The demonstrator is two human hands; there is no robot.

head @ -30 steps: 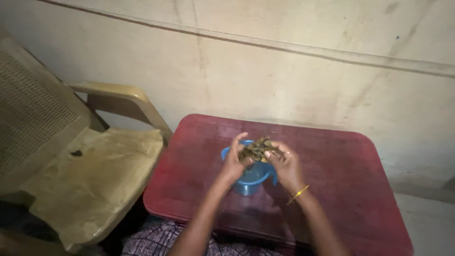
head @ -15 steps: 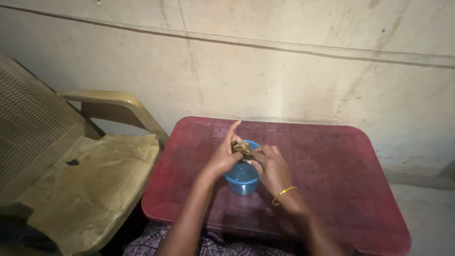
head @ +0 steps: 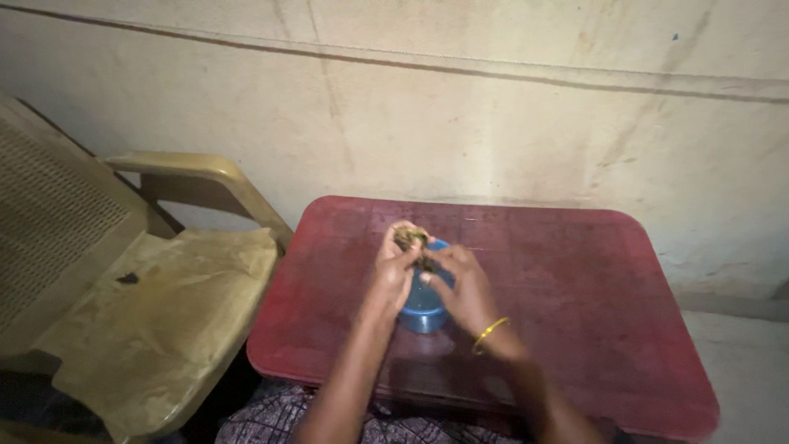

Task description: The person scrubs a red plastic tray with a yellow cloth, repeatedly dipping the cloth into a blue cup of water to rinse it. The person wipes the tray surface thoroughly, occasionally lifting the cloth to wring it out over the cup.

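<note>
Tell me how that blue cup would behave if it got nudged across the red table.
The blue cup looks like thin plastic, so probably light and easy to shift. The red table seems smooth, so it would likely slide rather than grip. It looks taller than wide, and both hands, left and right, work a greenish clump above its rim, so a high nudge might tip it.

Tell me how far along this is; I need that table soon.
Midway at best, it seems. Both hands, left hand and right hand, hold a clump of greenish-brown plant material over a blue bowl on the red table. What is already in the bowl is hidden by the hands, so the finished share cannot be judged. The clump is what remains; no other pile shows.
</note>
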